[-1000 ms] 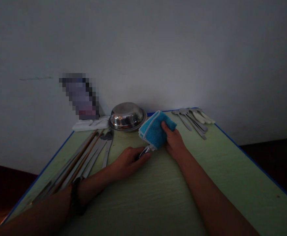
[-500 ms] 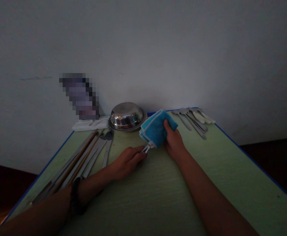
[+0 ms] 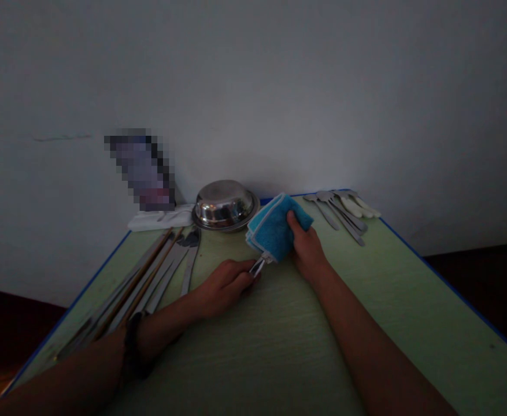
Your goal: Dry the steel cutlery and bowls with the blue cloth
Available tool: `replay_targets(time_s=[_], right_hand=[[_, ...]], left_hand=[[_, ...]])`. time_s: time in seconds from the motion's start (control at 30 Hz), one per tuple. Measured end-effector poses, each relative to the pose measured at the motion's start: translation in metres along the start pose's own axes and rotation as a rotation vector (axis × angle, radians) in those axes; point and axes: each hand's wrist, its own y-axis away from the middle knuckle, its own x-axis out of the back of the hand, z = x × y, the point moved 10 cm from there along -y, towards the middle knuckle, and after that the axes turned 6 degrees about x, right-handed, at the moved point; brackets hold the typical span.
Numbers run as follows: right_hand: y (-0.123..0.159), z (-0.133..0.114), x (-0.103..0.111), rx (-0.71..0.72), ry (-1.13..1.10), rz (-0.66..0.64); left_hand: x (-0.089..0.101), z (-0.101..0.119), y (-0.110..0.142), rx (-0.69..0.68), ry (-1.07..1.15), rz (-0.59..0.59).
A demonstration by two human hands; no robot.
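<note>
My left hand [image 3: 230, 284] is closed on the handle end of a slim, shiny metal utensil [image 3: 258, 266]. The utensil's far end is hidden in a folded blue cloth [image 3: 274, 229] with pale edging, so its kind does not show. My right hand [image 3: 307, 245] grips that cloth from the right side, thumb on top, fingers behind it. Both hands are held over the middle of the green table [image 3: 270, 352], close to each other.
An upturned steel bowl [image 3: 224, 203] stands by the wall. Long utensils and sticks [image 3: 149, 277] lie at left, partly under my left arm. Spoons and forks [image 3: 340, 211], some with white handles, lie at back right. A blurred upright object [image 3: 143, 170] leans behind a white base [image 3: 162, 218].
The blue cloth has shifted very slightly to the left with my right hand, and the metal utensil's visible part has tilted a little. Everything else stays in place.
</note>
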Motion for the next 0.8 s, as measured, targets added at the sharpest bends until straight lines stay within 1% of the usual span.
replay_targets(time_s=[0.1, 0.3, 0.47, 0.6, 0.8], right_hand=[[0.0009, -0.0002, 0.0005, -0.007, 0.009, 0.007], [0.0006, 0.0011, 0.0008, -0.014, 0.015, 0.000], [-0.0011, 0.0002, -0.0015, 0.020, 0.008, -0.035], [-0.0015, 0.0000, -0.0008, 0.028, 0.020, -0.039], [-0.0017, -0.0009, 0.0002, 0.036, 0.027, -0.028]], left_hand=[[-0.0007, 0.0003, -0.0001, 0.006, -0.023, 0.000], [0.0007, -0.0051, -0.0008, 0.067, -0.053, 0.037], [-0.0002, -0.0028, -0.0008, 0.039, -0.031, 0.013], [-0.0003, -0.0007, 0.0000, 0.015, -0.009, 0.003], [0.0011, 0.0005, -0.0002, 0.007, -0.084, 0.043]])
